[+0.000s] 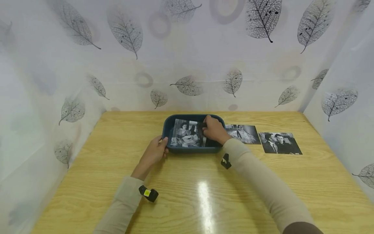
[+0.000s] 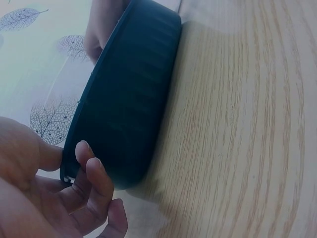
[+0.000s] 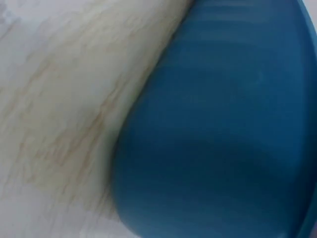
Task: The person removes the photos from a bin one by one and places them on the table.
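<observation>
A dark blue plastic tray (image 1: 193, 150) with a raised rim stands on the table, holding a black-and-white photograph (image 1: 185, 135) that shows several people. My left hand (image 1: 153, 151) grips the tray's front left corner. In the left wrist view its thumb lies at the rim and its fingers (image 2: 94, 183) curl against the outer wall. Reaching over the tray's right side, my right hand (image 1: 215, 130) pinches the photograph near its right edge with curled fingers. The right wrist view is filled mostly by the tray's outer wall (image 3: 213, 119); the right fingers are hidden there.
Two more black-and-white photographs lie to the tray's right: one with a wide pale gown (image 1: 243, 135) beside the tray, another with two faces (image 1: 280, 143) farther right. A leaf-printed white curtain (image 1: 190, 65) borders the wooden table (image 1: 187, 195) at the back and sides.
</observation>
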Tool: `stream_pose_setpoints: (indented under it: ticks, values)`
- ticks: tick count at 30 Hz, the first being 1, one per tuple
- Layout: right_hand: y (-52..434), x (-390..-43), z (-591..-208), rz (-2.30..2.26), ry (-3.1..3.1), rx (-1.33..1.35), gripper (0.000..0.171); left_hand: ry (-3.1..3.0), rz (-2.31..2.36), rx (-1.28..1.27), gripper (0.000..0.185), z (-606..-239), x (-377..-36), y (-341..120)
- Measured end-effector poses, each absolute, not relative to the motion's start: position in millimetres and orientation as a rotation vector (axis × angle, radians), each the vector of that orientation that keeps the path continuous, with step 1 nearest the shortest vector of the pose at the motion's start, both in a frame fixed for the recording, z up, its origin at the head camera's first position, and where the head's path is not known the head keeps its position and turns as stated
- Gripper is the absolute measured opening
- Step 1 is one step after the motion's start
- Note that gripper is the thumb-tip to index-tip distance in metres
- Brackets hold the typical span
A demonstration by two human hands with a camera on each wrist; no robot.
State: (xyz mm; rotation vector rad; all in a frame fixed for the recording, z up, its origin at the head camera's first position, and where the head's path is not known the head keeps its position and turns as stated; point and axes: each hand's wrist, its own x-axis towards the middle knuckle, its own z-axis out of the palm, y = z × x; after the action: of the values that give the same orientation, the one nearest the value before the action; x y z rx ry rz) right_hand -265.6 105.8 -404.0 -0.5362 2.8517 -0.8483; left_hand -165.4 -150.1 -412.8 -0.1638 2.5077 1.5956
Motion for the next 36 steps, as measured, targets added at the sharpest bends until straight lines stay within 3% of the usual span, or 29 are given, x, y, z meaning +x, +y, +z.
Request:
stream_pose_setpoints:
  ticks: [16, 23, 36]
  values:
    - [126, -260, -361, -1.311, 2.623, -0.409, 0.039, 2.486, 1.632, -0.142, 0.041, -414, -165, -150]
    - [153, -258, -341, -1.294, 2.684, -0.381, 0.028, 2.478, 1.643, -0.155, 0.04, -415, -165, -150]
    - [219, -242, -320, -1.296, 2.7, -0.292, 0.032, 2.48, 1.653, -0.147, 0.041, -412, -162, -149]
